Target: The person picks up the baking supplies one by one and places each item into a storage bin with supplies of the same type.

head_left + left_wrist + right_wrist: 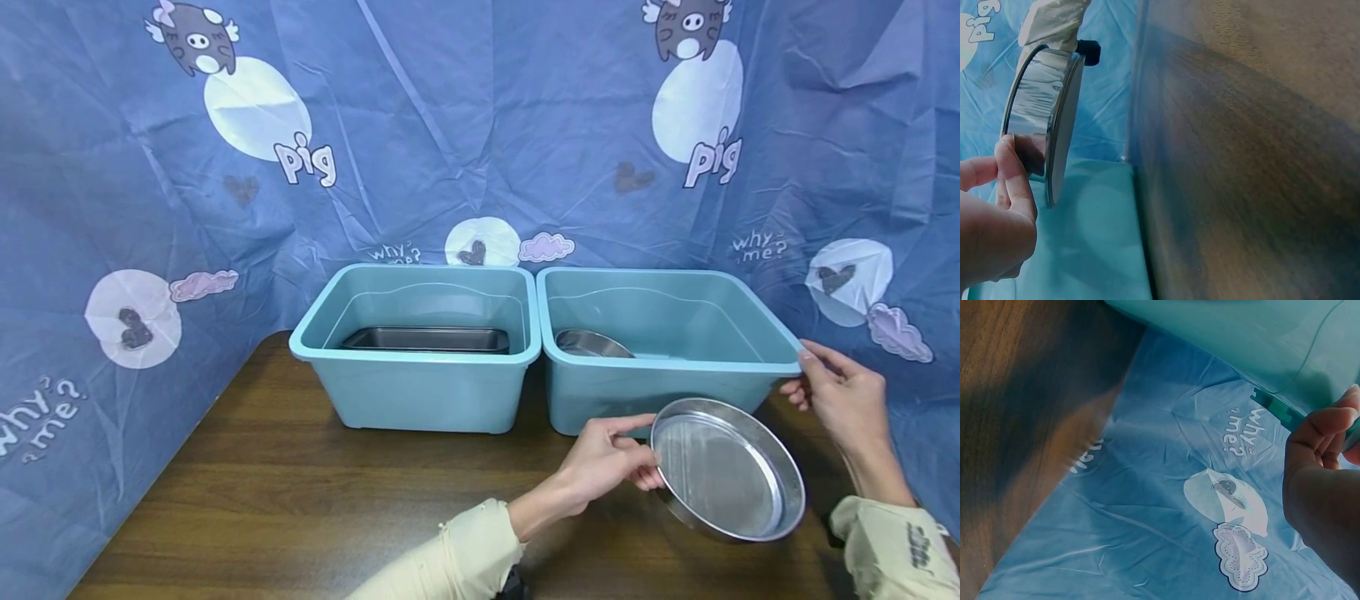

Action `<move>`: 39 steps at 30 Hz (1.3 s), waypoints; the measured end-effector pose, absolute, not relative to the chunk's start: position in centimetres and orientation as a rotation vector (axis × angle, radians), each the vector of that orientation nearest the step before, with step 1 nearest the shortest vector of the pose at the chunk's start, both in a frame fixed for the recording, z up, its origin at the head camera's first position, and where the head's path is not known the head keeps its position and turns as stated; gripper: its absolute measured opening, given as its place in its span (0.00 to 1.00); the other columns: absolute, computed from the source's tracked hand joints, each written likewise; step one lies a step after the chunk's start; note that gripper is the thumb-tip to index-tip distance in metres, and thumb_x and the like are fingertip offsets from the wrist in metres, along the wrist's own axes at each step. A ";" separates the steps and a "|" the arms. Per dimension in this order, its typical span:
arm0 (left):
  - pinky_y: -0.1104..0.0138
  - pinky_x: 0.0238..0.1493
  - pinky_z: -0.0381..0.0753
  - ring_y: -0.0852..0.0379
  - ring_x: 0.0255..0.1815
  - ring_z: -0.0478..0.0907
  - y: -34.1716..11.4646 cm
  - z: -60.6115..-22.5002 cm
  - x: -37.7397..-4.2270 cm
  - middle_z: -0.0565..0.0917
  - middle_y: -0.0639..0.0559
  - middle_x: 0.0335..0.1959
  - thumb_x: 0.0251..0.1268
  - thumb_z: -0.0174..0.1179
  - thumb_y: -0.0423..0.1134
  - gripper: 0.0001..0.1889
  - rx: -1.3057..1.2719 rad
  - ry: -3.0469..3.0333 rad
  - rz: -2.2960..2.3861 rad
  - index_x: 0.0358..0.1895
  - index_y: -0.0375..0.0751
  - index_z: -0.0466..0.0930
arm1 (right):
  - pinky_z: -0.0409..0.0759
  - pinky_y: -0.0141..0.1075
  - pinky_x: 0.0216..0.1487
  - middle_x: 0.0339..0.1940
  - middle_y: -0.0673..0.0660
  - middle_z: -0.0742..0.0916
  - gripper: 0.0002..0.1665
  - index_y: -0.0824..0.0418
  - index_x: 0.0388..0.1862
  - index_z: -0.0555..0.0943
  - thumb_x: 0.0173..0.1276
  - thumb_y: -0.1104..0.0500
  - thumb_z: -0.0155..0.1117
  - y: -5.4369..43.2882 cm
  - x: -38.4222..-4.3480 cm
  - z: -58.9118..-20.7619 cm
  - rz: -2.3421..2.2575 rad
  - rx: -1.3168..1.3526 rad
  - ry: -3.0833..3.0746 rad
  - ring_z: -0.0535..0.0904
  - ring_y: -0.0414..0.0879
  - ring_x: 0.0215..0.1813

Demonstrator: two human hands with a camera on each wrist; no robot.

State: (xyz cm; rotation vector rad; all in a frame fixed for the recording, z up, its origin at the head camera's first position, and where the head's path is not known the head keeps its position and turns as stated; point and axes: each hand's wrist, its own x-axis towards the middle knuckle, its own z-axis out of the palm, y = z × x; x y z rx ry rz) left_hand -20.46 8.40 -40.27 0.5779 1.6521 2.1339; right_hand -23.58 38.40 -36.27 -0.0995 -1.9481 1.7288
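A round, shallow metal drum sieve (720,475) with a fine mesh base is tilted in front of the right teal bin (660,387). My left hand (607,458) pinches its left edge between thumb and fingers. From the left wrist view, the sieve (1038,94) stands nearly edge-on, its shiny side band at my left fingertips (1007,147). At the bin's front right corner, my right hand (847,396) grips the rim, thumb on top. The right wrist view shows that hand (1322,450) at the teal bin's edge. Inside this bin lies another round metal piece (592,343), partly hidden.
To the left stands a second teal bin (427,392), side by side with the first, holding a dark rectangular baking pan (427,339). Both rest on a brown wooden table (337,500). A blue printed cloth (420,125) hangs behind and at the sides.
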 end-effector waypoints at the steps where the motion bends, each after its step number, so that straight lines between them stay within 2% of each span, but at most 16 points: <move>1: 0.75 0.27 0.81 0.63 0.21 0.81 8.4 -40.2 -20.5 0.85 0.47 0.21 0.64 0.59 0.20 0.28 0.585 1.657 2.129 0.70 0.32 0.75 | 0.75 0.24 0.16 0.15 0.47 0.85 0.16 0.68 0.62 0.76 0.80 0.64 0.55 38.4 -23.6 -36.2 1.711 -0.111 -1.963 0.79 0.36 0.14; 7: 0.75 0.29 0.81 0.64 0.21 0.81 8.3 -39.6 -20.3 0.86 0.45 0.22 0.64 0.60 0.22 0.28 0.606 1.688 2.110 0.70 0.33 0.76 | 0.76 0.24 0.17 0.15 0.46 0.84 0.22 0.75 0.66 0.71 0.80 0.63 0.54 38.4 -23.7 -36.1 1.667 -0.151 -2.015 0.79 0.36 0.15; 18: 0.74 0.29 0.81 0.64 0.20 0.80 8.2 -39.0 -20.3 0.85 0.47 0.21 0.64 0.60 0.22 0.27 0.612 1.710 2.092 0.69 0.32 0.77 | 0.77 0.24 0.17 0.16 0.47 0.85 0.18 0.70 0.63 0.74 0.80 0.64 0.55 38.4 -23.5 -36.0 1.732 -0.117 -1.963 0.79 0.36 0.15; 23: 0.74 0.30 0.82 0.64 0.21 0.81 7.8 -38.5 -20.3 0.86 0.46 0.22 0.65 0.61 0.23 0.27 0.619 1.704 2.065 0.69 0.34 0.77 | 0.76 0.24 0.17 0.15 0.48 0.85 0.11 0.59 0.56 0.80 0.79 0.65 0.56 38.5 -23.5 -36.3 1.752 -0.088 -1.934 0.79 0.36 0.15; 26: 0.74 0.30 0.82 0.63 0.22 0.81 7.5 -37.9 -20.3 0.86 0.46 0.23 0.66 0.60 0.23 0.27 0.635 1.692 2.050 0.70 0.34 0.76 | 0.76 0.25 0.16 0.15 0.50 0.85 0.11 0.59 0.55 0.82 0.79 0.65 0.57 39.0 -23.9 -36.9 1.764 -0.055 -1.909 0.79 0.37 0.14; 28: 0.74 0.30 0.83 0.63 0.22 0.81 7.3 -37.6 -20.4 0.86 0.45 0.24 0.66 0.60 0.22 0.28 0.643 1.685 2.053 0.70 0.34 0.75 | 0.76 0.25 0.16 0.15 0.50 0.85 0.14 0.64 0.59 0.81 0.79 0.64 0.57 39.5 -24.3 -37.2 1.748 -0.051 -1.914 0.80 0.37 0.14; 29: 0.74 0.30 0.83 0.63 0.23 0.81 7.2 -37.4 -20.4 0.86 0.45 0.24 0.66 0.60 0.22 0.28 0.649 1.684 2.056 0.70 0.33 0.75 | 0.76 0.25 0.15 0.16 0.50 0.85 0.14 0.63 0.59 0.82 0.79 0.63 0.57 39.7 -24.5 -37.5 1.727 -0.049 -1.924 0.80 0.36 0.15; 30: 0.73 0.31 0.83 0.63 0.23 0.81 7.1 -37.3 -20.4 0.86 0.45 0.24 0.66 0.60 0.22 0.28 0.656 1.683 2.057 0.70 0.33 0.75 | 0.76 0.25 0.15 0.16 0.50 0.85 0.17 0.68 0.62 0.80 0.79 0.63 0.57 39.9 -24.6 -37.7 1.720 -0.052 -1.928 0.80 0.37 0.15; 33: 0.73 0.30 0.82 0.63 0.23 0.81 7.0 -36.9 -20.5 0.86 0.46 0.23 0.66 0.59 0.22 0.28 0.667 1.682 2.068 0.71 0.32 0.74 | 0.76 0.26 0.15 0.16 0.49 0.85 0.19 0.69 0.63 0.79 0.79 0.61 0.58 40.2 -24.9 -38.0 1.643 -0.083 -1.962 0.80 0.36 0.14; 35: 0.73 0.30 0.82 0.63 0.22 0.81 6.8 -36.8 -20.5 0.86 0.46 0.23 0.66 0.59 0.22 0.28 0.669 1.681 2.075 0.70 0.31 0.74 | 0.76 0.26 0.15 0.16 0.49 0.85 0.16 0.65 0.60 0.82 0.79 0.60 0.58 40.2 -25.0 -38.2 1.623 -0.098 -1.968 0.79 0.36 0.14; 39: 0.73 0.30 0.82 0.63 0.23 0.81 6.6 -36.5 -20.5 0.86 0.46 0.23 0.67 0.60 0.22 0.27 0.662 1.686 2.079 0.70 0.32 0.75 | 0.76 0.25 0.15 0.15 0.49 0.85 0.15 0.66 0.59 0.81 0.79 0.61 0.58 39.6 -24.7 -37.6 1.640 -0.113 -1.972 0.79 0.36 0.14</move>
